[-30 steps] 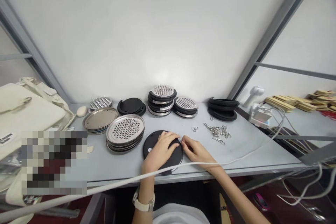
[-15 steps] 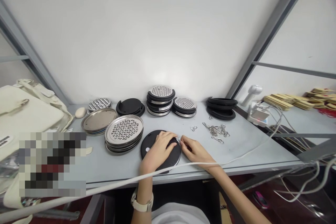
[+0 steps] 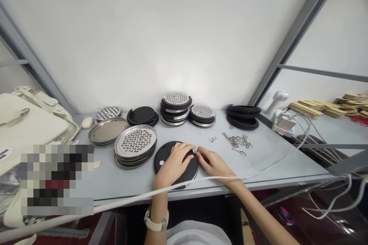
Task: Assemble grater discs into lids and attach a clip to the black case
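A round black disc (image 3: pixel 165 159) lies flat near the table's front edge. My left hand (image 3: pixel 174 162) rests on top of it, fingers curled over its right rim. My right hand (image 3: pixel 214 164) sits just to the disc's right, fingers pinched on a small metal clip (image 3: pixel 195 150) at the rim. The two hands meet at that spot. A loose heap of several metal clips (image 3: pixel 238 142) lies to the right, with a single clip (image 3: pixel 212 139) closer in.
Stacks of perforated metal plates (image 3: pixel 135 143), plain metal plates (image 3: pixel 107 131), black discs (image 3: pixel 143 116) and black rings (image 3: pixel 243 116) line the back. A white cable (image 3: pixel 172 190) crosses the front edge. A cream bag (image 3: pixel 25 122) sits left.
Both hands and the disc stay in nearly the same place; the fingers shift only slightly at the disc's rim.
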`<state>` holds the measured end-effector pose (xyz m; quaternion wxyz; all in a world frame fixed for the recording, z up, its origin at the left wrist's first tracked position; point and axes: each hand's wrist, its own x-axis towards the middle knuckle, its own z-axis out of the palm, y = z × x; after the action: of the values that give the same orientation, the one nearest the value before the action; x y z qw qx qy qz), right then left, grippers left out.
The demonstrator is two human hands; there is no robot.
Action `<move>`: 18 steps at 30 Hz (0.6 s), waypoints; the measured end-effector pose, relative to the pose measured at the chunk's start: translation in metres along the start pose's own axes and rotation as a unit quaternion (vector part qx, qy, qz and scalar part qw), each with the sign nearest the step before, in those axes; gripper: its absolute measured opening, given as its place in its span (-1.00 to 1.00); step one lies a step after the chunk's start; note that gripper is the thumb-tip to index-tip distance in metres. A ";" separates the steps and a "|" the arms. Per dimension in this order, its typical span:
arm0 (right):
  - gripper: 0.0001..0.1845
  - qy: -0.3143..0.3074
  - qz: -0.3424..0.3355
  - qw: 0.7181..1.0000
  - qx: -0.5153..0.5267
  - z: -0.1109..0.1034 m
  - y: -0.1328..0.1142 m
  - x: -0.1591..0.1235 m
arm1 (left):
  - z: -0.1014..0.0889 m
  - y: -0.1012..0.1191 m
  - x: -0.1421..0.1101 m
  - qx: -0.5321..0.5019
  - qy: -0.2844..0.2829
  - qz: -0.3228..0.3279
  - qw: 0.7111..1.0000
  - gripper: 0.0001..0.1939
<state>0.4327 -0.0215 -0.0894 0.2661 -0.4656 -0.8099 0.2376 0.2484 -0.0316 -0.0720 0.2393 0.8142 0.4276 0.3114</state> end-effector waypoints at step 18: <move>-0.72 0.017 0.040 0.998 0.040 0.005 0.000 0.005 | 0.001 -0.001 0.000 0.001 -0.002 -0.010 1.000 -0.64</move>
<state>0.4276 -0.0179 -0.0924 0.2886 -0.4904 -0.7761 0.2719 0.2486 -0.0315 -0.0733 0.2426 0.8108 0.4353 0.3069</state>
